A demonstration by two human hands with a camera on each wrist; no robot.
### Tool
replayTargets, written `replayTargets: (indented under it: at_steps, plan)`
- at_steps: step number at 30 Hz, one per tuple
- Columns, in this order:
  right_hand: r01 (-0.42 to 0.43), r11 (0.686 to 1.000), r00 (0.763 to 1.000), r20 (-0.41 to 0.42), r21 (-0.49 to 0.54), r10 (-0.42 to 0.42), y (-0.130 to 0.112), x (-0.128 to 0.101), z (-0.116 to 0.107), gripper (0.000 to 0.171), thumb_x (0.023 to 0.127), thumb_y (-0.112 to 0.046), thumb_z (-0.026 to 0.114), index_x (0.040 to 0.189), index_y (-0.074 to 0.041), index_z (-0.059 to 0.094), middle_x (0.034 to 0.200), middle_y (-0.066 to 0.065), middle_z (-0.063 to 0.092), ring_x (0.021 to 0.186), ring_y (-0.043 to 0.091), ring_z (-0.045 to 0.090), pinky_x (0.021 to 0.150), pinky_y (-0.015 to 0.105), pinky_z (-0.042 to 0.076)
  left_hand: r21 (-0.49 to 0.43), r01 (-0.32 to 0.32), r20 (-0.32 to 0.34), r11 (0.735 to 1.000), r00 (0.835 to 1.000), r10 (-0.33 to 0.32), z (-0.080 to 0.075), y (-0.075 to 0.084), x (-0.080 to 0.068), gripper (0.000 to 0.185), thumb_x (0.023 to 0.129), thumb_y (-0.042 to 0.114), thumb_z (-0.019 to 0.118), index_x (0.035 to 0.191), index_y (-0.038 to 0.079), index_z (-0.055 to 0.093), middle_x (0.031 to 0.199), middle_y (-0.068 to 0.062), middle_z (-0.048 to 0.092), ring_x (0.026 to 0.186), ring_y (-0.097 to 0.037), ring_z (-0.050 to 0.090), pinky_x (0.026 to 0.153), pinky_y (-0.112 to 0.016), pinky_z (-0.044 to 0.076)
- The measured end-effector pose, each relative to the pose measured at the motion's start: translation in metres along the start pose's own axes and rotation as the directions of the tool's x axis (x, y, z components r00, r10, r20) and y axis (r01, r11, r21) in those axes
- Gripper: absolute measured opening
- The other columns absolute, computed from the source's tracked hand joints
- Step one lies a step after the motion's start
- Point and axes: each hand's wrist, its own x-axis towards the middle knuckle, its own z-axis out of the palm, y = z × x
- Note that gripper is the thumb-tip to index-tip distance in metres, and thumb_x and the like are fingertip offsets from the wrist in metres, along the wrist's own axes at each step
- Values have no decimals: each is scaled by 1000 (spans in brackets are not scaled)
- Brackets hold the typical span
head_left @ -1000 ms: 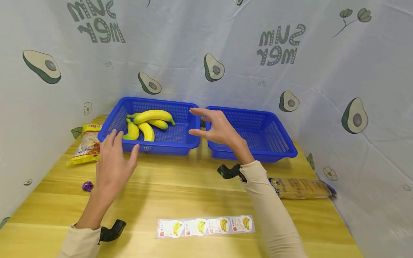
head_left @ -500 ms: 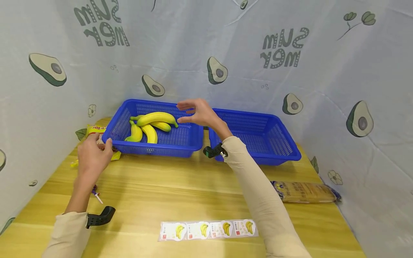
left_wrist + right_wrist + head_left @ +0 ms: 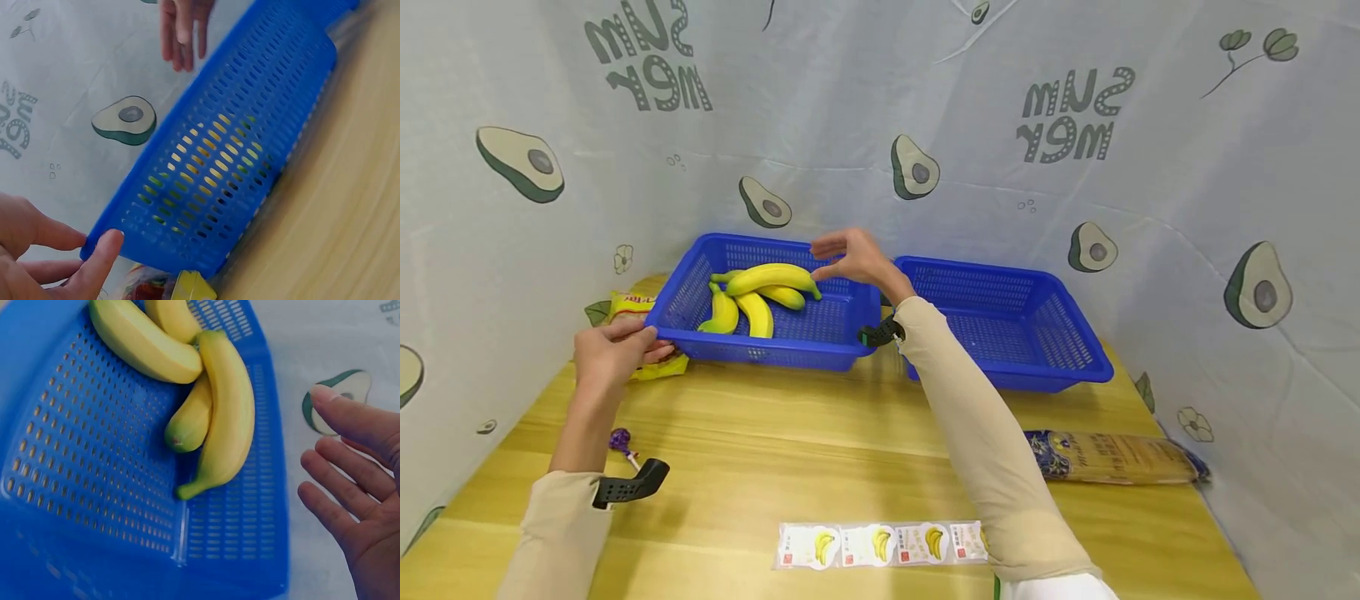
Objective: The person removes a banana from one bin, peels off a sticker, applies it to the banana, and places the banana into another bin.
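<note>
Several yellow bananas [image 3: 775, 277] lie together in the left blue plastic basket [image 3: 760, 350]. At that basket's front left corner, my left hand [image 3: 606, 354] pinches the rim between thumb and fingers. The left wrist view shows the thumb [image 3: 103, 259] on the outer wall, with the bananas visible through the slots. My right hand [image 3: 850, 257] hovers over the basket's right part, near the tip of the top banana, and holds nothing. Its fingers [image 3: 340, 512] are spread apart in the right wrist view.
A second blue basket [image 3: 1000, 333] stands to the right. Behind my left hand lies a yellow snack bag [image 3: 658, 367]. A purple lollipop [image 3: 621, 440] lies front left, banana stickers [image 3: 880, 546] at the front, and a long pasta packet [image 3: 1120, 458] on the right. A patterned curtain [image 3: 835, 100] encloses the table.
My left hand has moved left and taken hold of the left basket's corner. My right hand has shifted left from between the baskets to above the left one.
</note>
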Motion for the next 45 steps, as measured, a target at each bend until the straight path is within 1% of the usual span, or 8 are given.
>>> replayTargets:
  at_steps: [8, 16, 19, 22, 24, 26, 28, 45]
  plan:
    - [-60, 996, 998, 1, 73, 60, 18, 23, 14, 59, 89, -5, 90, 142, 5, 66, 140, 23, 69, 132, 40, 65, 111, 42, 54, -274, 138, 138, 952, 985, -103, -12, -1, 13, 72, 106, -5, 59, 167, -9, 21, 88, 8, 68, 74, -8, 77, 79, -24, 64]
    - [-146, 983, 989, -20, 112, 149, 31, 32, 29, 52, 88, 3, 87, 137, 4, 70, 138, 22, 71, 130, 36, 67, 106, 41, 58, -270, 182, 227, 946, 966, -121, -18, -5, 19, 74, 107, -7, 57, 167, -8, 14, 91, 10, 70, 78, -8, 77, 83, -27, 64]
    - [-157, 980, 986, -39, 119, 163, 36, 34, 34, 50, 87, 4, 87, 135, 4, 71, 136, 21, 72, 127, 34, 69, 104, 40, 59, -300, 196, 266, 934, 957, -116, -21, -5, 20, 57, 105, -9, 59, 159, -7, 39, 91, 6, 75, 80, -12, 78, 83, -28, 64]
    - [-169, 978, 983, -53, 126, 176, 39, 36, 38, 49, 87, 7, 86, 134, 4, 72, 135, 21, 72, 126, 35, 69, 103, 40, 59, -275, 201, 292, 940, 949, -118, -22, -4, 21, 58, 106, -8, 59, 160, -6, 38, 91, 6, 75, 81, -12, 79, 84, -27, 64]
    - [-177, 976, 981, -55, 129, 185, 40, 38, 41, 50, 87, 8, 86, 134, 4, 72, 136, 21, 72, 126, 35, 69, 104, 41, 59, -252, 200, 307, 947, 944, -118, -23, -4, 21, 63, 107, -7, 57, 164, -7, 31, 91, 8, 74, 81, -11, 79, 84, -26, 63]
    - [-188, 973, 979, -57, 132, 197, 40, 41, 44, 51, 87, 9, 85, 136, 4, 71, 137, 21, 71, 128, 35, 68, 104, 41, 59, -225, 195, 317, 955, 941, -118, -23, -4, 21, 78, 108, -5, 55, 168, -4, 6, 90, 11, 74, 81, -10, 79, 84, -24, 63]
    - [-203, 971, 976, -57, 128, 212, 41, 43, 47, 51, 88, 10, 85, 137, 3, 71, 138, 20, 71, 129, 34, 68, 105, 40, 59, -219, 194, 327, 956, 938, -116, -24, -5, 22, 78, 109, -5, 54, 169, -3, 5, 90, 11, 74, 81, -9, 79, 83, -23, 63]
    - [-249, 966, 968, -4, 65, 250, 40, 57, 61, 45, 88, 5, 87, 131, -2, 76, 129, 18, 75, 113, 31, 74, 90, 36, 64, -238, 203, 300, 950, 945, -127, -26, -4, 30, 81, 107, -6, 58, 169, -5, 7, 89, 9, 75, 80, -11, 79, 83, -26, 64]
